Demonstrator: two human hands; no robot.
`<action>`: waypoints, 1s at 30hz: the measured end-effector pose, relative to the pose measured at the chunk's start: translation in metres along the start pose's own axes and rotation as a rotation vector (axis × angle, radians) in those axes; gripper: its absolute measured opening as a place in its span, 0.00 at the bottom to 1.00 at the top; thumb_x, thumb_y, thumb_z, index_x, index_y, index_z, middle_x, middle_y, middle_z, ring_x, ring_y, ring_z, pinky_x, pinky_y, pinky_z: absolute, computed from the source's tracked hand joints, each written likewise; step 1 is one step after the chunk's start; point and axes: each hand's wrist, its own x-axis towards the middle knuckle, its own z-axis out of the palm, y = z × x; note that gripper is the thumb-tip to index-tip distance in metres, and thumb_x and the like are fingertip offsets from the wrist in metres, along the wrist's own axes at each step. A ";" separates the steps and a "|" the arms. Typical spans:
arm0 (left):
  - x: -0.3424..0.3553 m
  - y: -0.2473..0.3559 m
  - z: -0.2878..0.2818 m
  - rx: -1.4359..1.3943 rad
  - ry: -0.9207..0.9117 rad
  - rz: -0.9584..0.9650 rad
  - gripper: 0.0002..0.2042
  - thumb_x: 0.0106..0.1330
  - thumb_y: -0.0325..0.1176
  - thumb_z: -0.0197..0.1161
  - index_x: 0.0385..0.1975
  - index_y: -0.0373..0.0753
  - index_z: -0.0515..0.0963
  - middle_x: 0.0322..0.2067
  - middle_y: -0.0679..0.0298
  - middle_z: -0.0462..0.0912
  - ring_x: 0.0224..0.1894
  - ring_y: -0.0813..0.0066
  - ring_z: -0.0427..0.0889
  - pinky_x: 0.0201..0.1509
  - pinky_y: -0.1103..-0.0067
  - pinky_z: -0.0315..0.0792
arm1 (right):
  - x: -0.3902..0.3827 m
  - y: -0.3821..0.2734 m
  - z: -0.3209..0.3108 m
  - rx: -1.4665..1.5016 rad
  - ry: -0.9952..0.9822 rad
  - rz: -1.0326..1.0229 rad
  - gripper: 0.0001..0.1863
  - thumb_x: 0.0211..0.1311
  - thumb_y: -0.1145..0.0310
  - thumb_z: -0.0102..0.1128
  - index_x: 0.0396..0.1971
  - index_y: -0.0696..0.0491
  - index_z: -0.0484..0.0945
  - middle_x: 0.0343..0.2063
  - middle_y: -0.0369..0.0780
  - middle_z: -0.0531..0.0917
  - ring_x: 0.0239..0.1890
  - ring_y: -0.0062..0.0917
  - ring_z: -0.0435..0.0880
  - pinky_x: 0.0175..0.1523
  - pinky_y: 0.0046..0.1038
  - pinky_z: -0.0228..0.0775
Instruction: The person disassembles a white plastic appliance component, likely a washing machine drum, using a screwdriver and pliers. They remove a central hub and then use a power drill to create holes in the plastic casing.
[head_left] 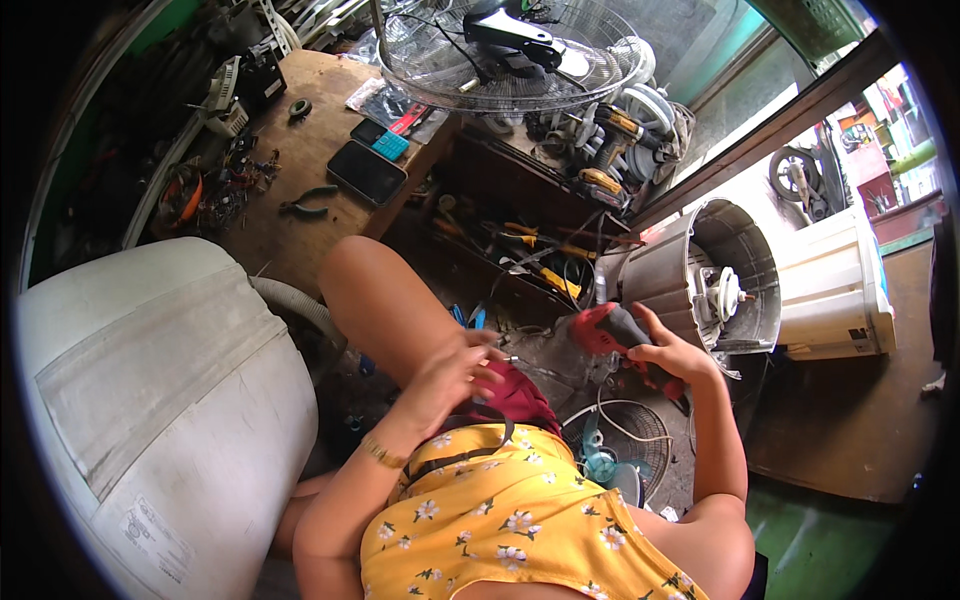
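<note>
My right hand (pixel 655 350) grips a red and black power drill (pixel 615 330), held beside the front of a grey plastic drum (pixel 655 280) with a white hub (pixel 722 296) inside. My left hand (pixel 455 380) is over my lap, fingers loosely spread near maroon cloth (pixel 518 398); a small metallic piece is just beyond its fingertips, too small to make out. Below the drill, a fan with teal blades (pixel 602 455) and a round wire guard lies on the floor, with a pale cable by it.
A white appliance casing (pixel 160 410) fills the left. A wooden desk (pixel 270 210) holds phones (pixel 366 172), pliers (pixel 308 200) and wires. A wire fan guard (pixel 420 55), an open toolbox (pixel 490 290), a yellow drill (pixel 610 135) and a white tub (pixel 830 305) stand ahead and right.
</note>
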 end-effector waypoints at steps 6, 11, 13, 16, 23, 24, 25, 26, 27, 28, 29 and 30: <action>0.050 -0.018 0.044 -0.528 -0.170 -0.233 0.31 0.64 0.59 0.54 0.55 0.37 0.68 0.51 0.55 0.76 0.51 0.61 0.78 0.56 0.62 0.71 | -0.041 -0.053 0.053 -0.165 -0.110 -0.629 0.57 0.48 0.78 0.64 0.70 0.49 0.31 0.55 0.48 0.72 0.57 0.30 0.71 0.61 0.30 0.60; 0.058 0.002 0.025 -0.632 -0.101 0.080 0.36 0.59 0.62 0.57 0.55 0.34 0.66 0.52 0.53 0.73 0.50 0.62 0.77 0.57 0.65 0.71 | -0.004 -0.036 0.091 -0.096 -0.345 -0.797 0.57 0.54 0.62 0.72 0.70 0.52 0.33 0.62 0.49 0.63 0.60 0.35 0.69 0.62 0.36 0.60; 0.049 0.016 0.012 -0.674 -0.108 0.136 0.34 0.59 0.58 0.58 0.54 0.32 0.65 0.48 0.53 0.74 0.47 0.61 0.78 0.52 0.68 0.74 | 0.051 -0.003 0.068 0.171 -0.004 -0.857 0.32 0.63 0.58 0.61 0.62 0.58 0.62 0.51 0.43 0.74 0.44 0.26 0.80 0.45 0.26 0.73; 0.023 0.047 0.022 -0.820 -0.063 0.219 0.32 0.58 0.57 0.58 0.49 0.31 0.70 0.41 0.54 0.79 0.43 0.58 0.80 0.47 0.68 0.76 | 0.175 0.093 0.000 0.754 0.702 -0.526 0.14 0.66 0.72 0.47 0.47 0.56 0.77 0.35 0.40 0.81 0.28 0.23 0.81 0.36 0.24 0.75; -0.017 0.106 0.006 -0.614 -0.095 0.489 0.34 0.60 0.56 0.58 0.54 0.31 0.64 0.47 0.54 0.73 0.41 0.60 0.77 0.48 0.67 0.74 | 0.302 0.186 -0.026 -0.284 0.799 0.131 0.34 0.54 0.73 0.51 0.65 0.47 0.60 0.66 0.47 0.60 0.66 0.47 0.60 0.68 0.41 0.54; -0.025 0.111 0.008 -0.626 -0.062 0.546 0.34 0.60 0.56 0.58 0.55 0.31 0.63 0.49 0.54 0.72 0.42 0.61 0.77 0.48 0.67 0.73 | 0.308 0.172 -0.022 -0.383 0.754 0.165 0.34 0.55 0.72 0.51 0.65 0.46 0.60 0.66 0.46 0.60 0.67 0.46 0.59 0.68 0.43 0.54; -0.034 0.116 0.012 -0.649 -0.103 0.571 0.34 0.61 0.54 0.58 0.58 0.33 0.60 0.51 0.55 0.70 0.43 0.62 0.75 0.50 0.69 0.72 | 0.312 0.160 -0.019 -0.480 0.709 0.199 0.34 0.56 0.71 0.51 0.66 0.45 0.60 0.67 0.46 0.59 0.68 0.46 0.58 0.69 0.45 0.53; -0.034 0.135 -0.001 -0.775 -0.238 0.454 0.34 0.63 0.51 0.58 0.61 0.35 0.58 0.52 0.57 0.68 0.45 0.64 0.74 0.51 0.70 0.71 | 0.313 0.269 -0.061 -0.338 0.835 0.367 0.34 0.58 0.66 0.52 0.67 0.43 0.59 0.69 0.44 0.55 0.71 0.42 0.51 0.68 0.54 0.50; -0.041 0.136 0.003 -0.767 -0.251 0.512 0.34 0.64 0.49 0.58 0.64 0.36 0.56 0.53 0.58 0.67 0.46 0.65 0.73 0.53 0.72 0.69 | 0.305 0.191 -0.039 -0.803 0.196 0.380 0.33 0.59 0.59 0.52 0.66 0.42 0.61 0.70 0.42 0.55 0.73 0.41 0.47 0.67 0.60 0.47; -0.046 0.137 0.007 -0.702 -0.267 0.567 0.35 0.64 0.48 0.57 0.66 0.38 0.54 0.54 0.59 0.66 0.47 0.66 0.73 0.53 0.72 0.69 | 0.344 0.184 -0.003 -0.846 0.401 0.301 0.28 0.53 0.56 0.58 0.56 0.45 0.74 0.64 0.46 0.65 0.66 0.43 0.64 0.66 0.44 0.59; -0.048 0.144 0.006 -0.689 -0.327 0.560 0.35 0.65 0.47 0.57 0.68 0.39 0.52 0.54 0.59 0.66 0.49 0.66 0.72 0.54 0.72 0.68 | 0.335 0.200 0.002 -0.903 0.419 0.192 0.25 0.54 0.56 0.56 0.52 0.48 0.77 0.59 0.47 0.72 0.60 0.45 0.71 0.64 0.43 0.63; -0.052 0.152 0.007 -0.655 -0.351 0.566 0.35 0.65 0.47 0.57 0.67 0.39 0.52 0.54 0.59 0.66 0.49 0.66 0.72 0.54 0.72 0.68 | 0.327 0.208 0.006 -0.847 0.380 0.163 0.21 0.56 0.56 0.54 0.47 0.51 0.79 0.52 0.48 0.78 0.55 0.46 0.75 0.58 0.45 0.68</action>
